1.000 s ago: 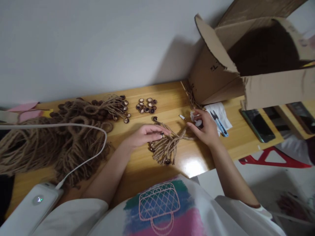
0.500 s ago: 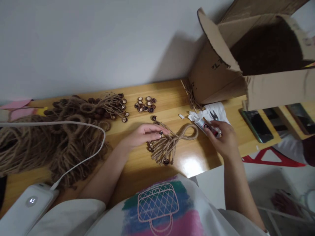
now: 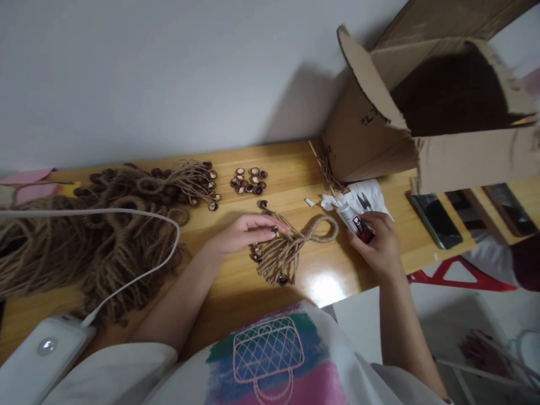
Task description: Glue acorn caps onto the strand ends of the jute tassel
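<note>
My left hand (image 3: 247, 233) is closed over the tassel, its fingertips pinching a small brown nutshell half (image 3: 275, 229) at the end of a strand. The jute rope tassel (image 3: 287, 250) lies on the table, its wrapped loop pointing right and its strands fanned out left. More shell halves sit at the strand ends, one at the front and one at the back. My right hand (image 3: 382, 244) grips a silver and red glue tube (image 3: 353, 218) right of the loop. The tube's silver end points up and left, near crumpled white tissue (image 3: 331, 201).
Loose shell halves (image 3: 253, 180) lie behind the tassel. Finished-looking rope tassels (image 3: 122, 242) are heaped left, crossed by a white cable (image 3: 139, 274) from a power bank (image 3: 46, 351). A cardboard box (image 3: 367, 135), scissors (image 3: 363, 201), a white cap (image 3: 309, 202) and phones (image 3: 436, 219) are at right.
My right hand has turned the glue tube slightly, so more of its label shows. My left hand stays in place on the shell. The view has shifted a little.
</note>
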Demonstrator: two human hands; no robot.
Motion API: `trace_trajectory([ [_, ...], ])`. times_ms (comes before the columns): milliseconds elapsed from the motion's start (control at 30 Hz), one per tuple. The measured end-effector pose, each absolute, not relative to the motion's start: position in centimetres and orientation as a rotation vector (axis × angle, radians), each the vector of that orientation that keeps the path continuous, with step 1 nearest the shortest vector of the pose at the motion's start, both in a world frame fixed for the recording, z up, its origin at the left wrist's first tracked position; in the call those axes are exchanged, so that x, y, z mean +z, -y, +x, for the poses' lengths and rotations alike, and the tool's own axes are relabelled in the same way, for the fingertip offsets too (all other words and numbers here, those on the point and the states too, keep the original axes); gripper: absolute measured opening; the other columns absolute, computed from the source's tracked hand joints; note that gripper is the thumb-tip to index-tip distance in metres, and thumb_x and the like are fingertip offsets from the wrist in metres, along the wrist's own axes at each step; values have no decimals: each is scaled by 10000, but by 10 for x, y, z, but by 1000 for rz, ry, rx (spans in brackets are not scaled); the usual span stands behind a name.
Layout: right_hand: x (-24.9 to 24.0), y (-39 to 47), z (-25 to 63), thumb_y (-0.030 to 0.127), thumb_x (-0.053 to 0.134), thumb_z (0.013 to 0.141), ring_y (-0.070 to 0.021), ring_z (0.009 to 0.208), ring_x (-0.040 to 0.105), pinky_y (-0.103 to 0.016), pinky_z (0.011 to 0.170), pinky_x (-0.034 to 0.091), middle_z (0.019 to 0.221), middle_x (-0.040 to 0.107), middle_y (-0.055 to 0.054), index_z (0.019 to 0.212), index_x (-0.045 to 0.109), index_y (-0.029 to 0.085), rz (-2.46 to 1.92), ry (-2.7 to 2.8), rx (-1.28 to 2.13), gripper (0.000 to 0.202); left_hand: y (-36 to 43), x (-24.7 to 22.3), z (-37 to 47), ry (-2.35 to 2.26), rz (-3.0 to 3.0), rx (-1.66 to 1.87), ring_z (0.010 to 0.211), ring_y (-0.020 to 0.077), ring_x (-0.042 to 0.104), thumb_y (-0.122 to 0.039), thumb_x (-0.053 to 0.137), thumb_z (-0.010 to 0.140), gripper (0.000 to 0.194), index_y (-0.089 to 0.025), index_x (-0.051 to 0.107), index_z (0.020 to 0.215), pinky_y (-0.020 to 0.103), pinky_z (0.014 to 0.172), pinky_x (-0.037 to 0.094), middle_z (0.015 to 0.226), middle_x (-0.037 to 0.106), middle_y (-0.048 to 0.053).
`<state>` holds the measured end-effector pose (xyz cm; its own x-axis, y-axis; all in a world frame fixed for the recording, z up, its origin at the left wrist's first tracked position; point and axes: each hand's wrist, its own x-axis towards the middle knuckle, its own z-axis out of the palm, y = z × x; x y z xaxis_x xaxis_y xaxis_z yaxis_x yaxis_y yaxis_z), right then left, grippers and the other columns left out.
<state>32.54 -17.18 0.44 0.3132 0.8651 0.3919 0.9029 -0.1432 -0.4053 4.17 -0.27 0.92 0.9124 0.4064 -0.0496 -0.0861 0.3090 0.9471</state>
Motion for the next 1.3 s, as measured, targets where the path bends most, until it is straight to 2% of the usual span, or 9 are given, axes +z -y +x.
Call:
trace_trajectory([
  [100, 19, 179, 318, 376, 648, 753, -243, 898, 591, -401, 766, 506, 990, 586, -98, 997, 595, 206, -1971, 1487, -79, 302, 3, 9, 41, -283, 1209, 330, 1062, 193, 636, -242, 685, 794, 190, -142, 718, 951, 326, 969, 473, 1081, 704, 106],
  [233, 35, 185, 303, 323, 701, 731, -142, 619, 539, -291, 566, 465, 852, 600, -35, 1049, 576, 228, -1907, 1359, 132, 355, 2, 6, 41, -270, 1213, 336, 1071, 180, 630, -243, 680, 799, 181, -153, 716, 952, 316, 967, 471, 1090, 701, 97],
  [467, 39, 181, 263, 600, 704, 667, -115, 461, 454, -245, 376, 362, 715, 579, -14, 950, 567, 242, -1466, 889, 1044, 476, 2, 6, 40, -284, 1241, 317, 1057, 183, 633, -273, 676, 804, 231, -140, 704, 991, 318, 952, 475, 1122, 687, 119],
  [567, 40, 181, 246, 575, 726, 648, -99, 419, 430, -231, 342, 324, 705, 584, -20, 855, 587, 235, -1366, 747, 1237, 421, 2, 6, 40, -293, 1275, 299, 1049, 177, 632, -278, 676, 801, 251, -133, 699, 1005, 299, 928, 479, 1133, 682, 120],
  [700, 39, 182, 234, 454, 838, 530, -75, 398, 405, -195, 340, 297, 602, 553, 21, 778, 632, 235, -1299, 638, 1207, 390, 2, 5, 40, -338, 1312, 285, 976, 162, 648, -285, 688, 785, 284, -124, 690, 1019, 274, 852, 494, 1099, 691, 114],
  [800, 38, 183, 234, 416, 857, 504, -80, 428, 443, -192, 379, 355, 567, 564, 26, 784, 674, 228, -1342, 586, 1084, 384, 2, 3, 40, -369, 1328, 268, 923, 149, 653, -288, 702, 768, 312, -127, 686, 1035, 257, 794, 497, 1088, 693, 110],
  [1000, 38, 179, 232, 270, 876, 498, -97, 561, 588, -198, 510, 491, 662, 659, 27, 743, 706, 234, -1421, 453, 684, 301, 3, 1, 40, -316, 1310, 298, 1009, 164, 640, -248, 706, 766, 306, -141, 685, 1051, 288, 891, 481, 1101, 691, 104],
  [1100, 40, 173, 231, 341, 852, 551, -81, 513, 558, -169, 435, 454, 620, 625, 39, 690, 683, 222, -1287, 360, 831, 249, 3, 0, 40, -287, 1306, 328, 1041, 160, 633, -206, 699, 769, 278, -145, 689, 1041, 299, 944, 464, 1112, 690, 98],
  [1300, 46, 161, 234, 388, 755, 702, -24, 393, 366, -118, 297, 279, 659, 586, 45, 798, 683, 246, -1064, 304, 1211, 185, 3, -1, 40, -275, 1317, 348, 1025, 161, 642, -177, 715, 750, 286, -130, 693, 1031, 291, 922, 483, 1115, 690, 117],
])
